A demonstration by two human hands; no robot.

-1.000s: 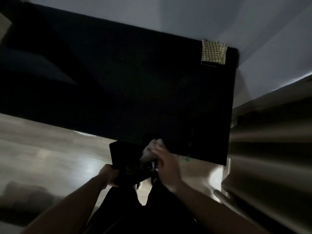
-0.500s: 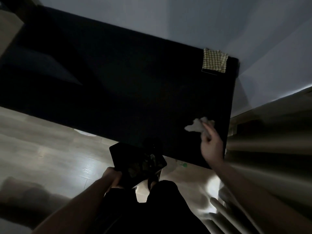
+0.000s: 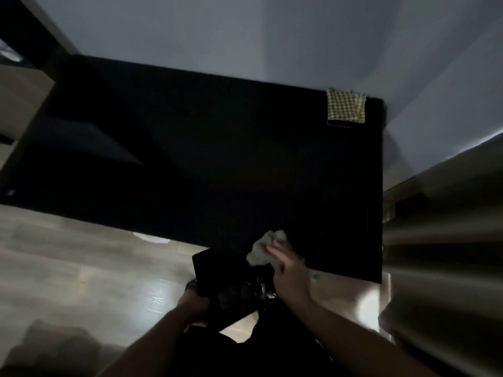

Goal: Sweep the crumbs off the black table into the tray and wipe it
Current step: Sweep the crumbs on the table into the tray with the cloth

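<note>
Right hand (image 3: 290,273) with pale cloth (image 3: 265,248) at black table (image 3: 217,164) edge; no legible writing.

arms: bare forearms, no sleeves | hands (image 3: 288,270): bare | legs: dark trousers (image 3: 272,349)
</note>
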